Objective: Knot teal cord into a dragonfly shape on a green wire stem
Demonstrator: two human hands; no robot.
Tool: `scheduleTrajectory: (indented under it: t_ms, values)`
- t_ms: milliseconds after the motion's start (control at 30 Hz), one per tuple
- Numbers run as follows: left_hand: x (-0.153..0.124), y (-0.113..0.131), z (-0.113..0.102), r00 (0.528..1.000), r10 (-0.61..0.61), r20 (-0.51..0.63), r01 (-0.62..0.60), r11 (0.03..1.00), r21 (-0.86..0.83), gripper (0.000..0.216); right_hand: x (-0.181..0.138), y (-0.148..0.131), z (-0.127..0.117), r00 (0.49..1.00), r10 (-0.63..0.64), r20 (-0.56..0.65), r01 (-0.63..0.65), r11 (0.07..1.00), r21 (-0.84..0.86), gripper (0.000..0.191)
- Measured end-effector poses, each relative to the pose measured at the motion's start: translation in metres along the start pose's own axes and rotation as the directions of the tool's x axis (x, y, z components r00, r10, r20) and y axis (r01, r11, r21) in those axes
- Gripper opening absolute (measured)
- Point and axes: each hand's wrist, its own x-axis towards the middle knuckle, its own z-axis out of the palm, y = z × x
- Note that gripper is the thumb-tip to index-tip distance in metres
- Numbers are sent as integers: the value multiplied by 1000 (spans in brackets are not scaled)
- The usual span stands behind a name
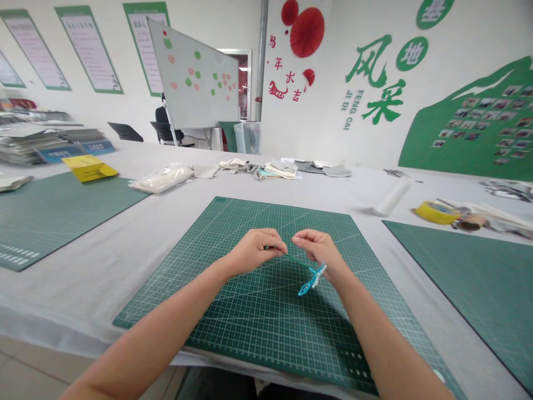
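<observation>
Both hands hover over the middle of a green cutting mat (233,328). My left hand (255,251) is closed in a pinch on the end of a thin green stem. My right hand (320,248) is also pinched on that stem, a little to the right. From the stem hangs a small turquoise and white twisted piece (310,280), just under my right hand. The two hands are close together, thumbs almost meeting.
A second green mat (54,214) lies at the left, a third (478,278) at the right. A yellow box (88,168), a plastic bag (162,179), fabric pieces (275,168), a white roll (391,197) and yellow tape (436,212) sit further back. A whiteboard (195,78) stands behind.
</observation>
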Motion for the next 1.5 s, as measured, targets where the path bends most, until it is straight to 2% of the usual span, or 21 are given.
scheduleTrajectory:
  t_ms: [167, 300, 433, 533, 633, 833, 1000, 1133, 1333, 1500]
  values:
    - [3, -9, 3, 975, -114, -191, 95, 990, -108, 7, 0, 7, 9, 998, -47, -45, 47, 999, -1, 28]
    - [5, -19, 4, 913, -254, -319, 189, 957, -220, 6, 0, 14, 19, 995, -66, -69, 63, 997, -44, 25]
    - [6, -23, 5, 848, -378, -370, 251, 903, -348, 9, -5, 13, 25, 983, -179, -32, 172, 972, -163, 19]
    - [6, -25, 5, 810, -415, -414, 284, 896, -341, 11, -11, 7, 29, 973, -231, -14, 218, 935, -279, 17]
    - [6, -27, 6, 798, -404, -448, 306, 911, -276, 10, -18, 2, 32, 949, -314, 28, 297, 862, -411, 17]
    - [2, -28, 8, 810, -331, -484, 315, 942, -118, 7, -26, 2, 37, 876, -452, 168, 460, 681, -569, 19]
    - [2, -27, 8, 806, -316, -501, 336, 940, -52, 5, -28, 4, 40, 852, -487, 192, 494, 627, -603, 20]
    - [1, -26, 8, 822, -268, -502, 343, 937, 61, 6, -29, 3, 42, 823, -535, 189, 522, 585, -620, 21]
    - [-4, -22, 10, 900, -94, -425, 289, 860, 421, 15, -33, -1, 41, 769, -622, 146, 538, 508, -672, 21]
    - [-5, -22, 10, 963, 63, -263, 124, 761, 637, 21, -33, -4, 36, 735, -673, 86, 527, 487, -697, 19]
